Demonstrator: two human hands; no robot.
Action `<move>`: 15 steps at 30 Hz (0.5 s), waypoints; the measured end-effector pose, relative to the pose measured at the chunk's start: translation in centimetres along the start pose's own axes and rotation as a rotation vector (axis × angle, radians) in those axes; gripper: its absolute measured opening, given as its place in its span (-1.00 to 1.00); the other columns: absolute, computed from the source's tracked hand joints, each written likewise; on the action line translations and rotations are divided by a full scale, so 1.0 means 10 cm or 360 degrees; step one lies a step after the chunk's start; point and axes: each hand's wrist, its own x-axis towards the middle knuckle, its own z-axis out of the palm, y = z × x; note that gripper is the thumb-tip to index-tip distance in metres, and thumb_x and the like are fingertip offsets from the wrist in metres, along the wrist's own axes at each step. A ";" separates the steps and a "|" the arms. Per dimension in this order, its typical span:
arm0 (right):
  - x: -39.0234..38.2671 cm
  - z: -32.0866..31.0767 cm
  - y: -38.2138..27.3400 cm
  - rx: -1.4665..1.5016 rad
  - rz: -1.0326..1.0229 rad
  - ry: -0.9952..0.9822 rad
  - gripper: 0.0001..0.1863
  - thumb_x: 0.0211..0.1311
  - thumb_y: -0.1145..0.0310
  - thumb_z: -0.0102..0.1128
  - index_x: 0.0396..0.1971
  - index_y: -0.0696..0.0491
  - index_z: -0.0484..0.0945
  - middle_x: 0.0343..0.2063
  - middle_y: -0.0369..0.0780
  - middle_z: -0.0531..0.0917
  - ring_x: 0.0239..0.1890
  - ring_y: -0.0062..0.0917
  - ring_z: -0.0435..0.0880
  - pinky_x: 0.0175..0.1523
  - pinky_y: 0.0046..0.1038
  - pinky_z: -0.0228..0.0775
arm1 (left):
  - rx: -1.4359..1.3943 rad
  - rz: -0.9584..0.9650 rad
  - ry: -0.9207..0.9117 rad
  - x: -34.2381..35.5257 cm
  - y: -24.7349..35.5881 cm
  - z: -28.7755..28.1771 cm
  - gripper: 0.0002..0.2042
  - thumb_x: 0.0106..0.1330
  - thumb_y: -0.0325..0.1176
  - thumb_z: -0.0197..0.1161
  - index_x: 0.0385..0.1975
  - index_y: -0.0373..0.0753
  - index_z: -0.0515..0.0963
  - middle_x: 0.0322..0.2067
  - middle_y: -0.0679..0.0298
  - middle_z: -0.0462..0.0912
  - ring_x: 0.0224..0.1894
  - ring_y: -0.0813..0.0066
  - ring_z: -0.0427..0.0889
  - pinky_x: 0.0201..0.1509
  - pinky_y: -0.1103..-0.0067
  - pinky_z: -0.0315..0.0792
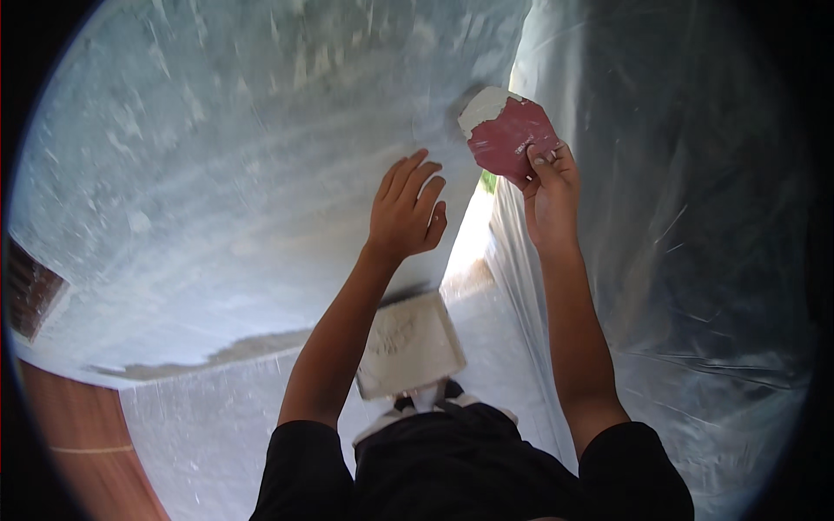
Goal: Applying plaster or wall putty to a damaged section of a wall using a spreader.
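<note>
one right hand (553,195): pinches red scraper (506,143)
left hand (403,208): loosely open
step: seemingly coating the wall (261,174); next needs flat pressure

The flat piece (512,143) at 1 o'clock is showing dull maroon, with a ragged-edged off-white patch covering its 10-to-11 o'clock side. At 10 o'clock, the wall (261,130) is presenting blue-grey, pale flecks and streaks breaking its surface; a darker grey-brown band is edging it at 8 o'clock. Plastic sheeting (695,191) between 2 and 3 o'clock is appearing smoky grey, creased with whitish glints. The board (421,352) at 6 o'clock is displaying off-white with greyish mottling. Below, the shirt (460,469) is reading plain black.
</note>
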 end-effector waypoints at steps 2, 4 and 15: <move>-0.18 -0.14 0.23 -0.0039 0.0171 -0.0012 -0.79 0.33 0.56 0.00 -0.05 0.15 0.42 -0.11 -0.19 0.59 -0.08 -0.48 0.64 0.07 -0.32 0.56 | -0.0050 -0.0153 -0.0115 -0.43 0.17 0.05 -0.75 0.05 -0.47 0.18 -0.23 -0.28 0.46 -0.09 0.10 0.55 0.13 0.03 0.49 0.16 0.19 0.37; -0.38 -0.26 0.47 -0.0083 0.0306 0.0008 -0.77 0.33 0.56 0.00 -0.03 0.18 0.41 -0.11 -0.18 0.59 -0.09 -0.46 0.64 0.06 -0.32 0.56 | -0.0155 -0.0374 -0.0320 -0.91 0.36 0.08 -0.74 0.04 -0.49 0.18 -0.23 -0.29 0.46 -0.14 0.11 0.57 0.08 0.07 0.52 0.12 0.25 0.40; -1.32 -0.83 1.91 -0.0654 0.1008 -0.0122 -0.81 0.31 0.51 0.05 -0.12 0.22 0.46 -0.22 -0.18 0.63 -0.22 -0.59 0.61 -0.06 -0.51 0.51 | -0.0158 -0.1240 -0.1285 -3.02 1.35 -0.11 -0.70 0.06 -0.50 0.16 -0.15 -0.25 0.47 -0.23 0.15 0.59 -0.07 0.16 0.56 0.05 0.31 0.42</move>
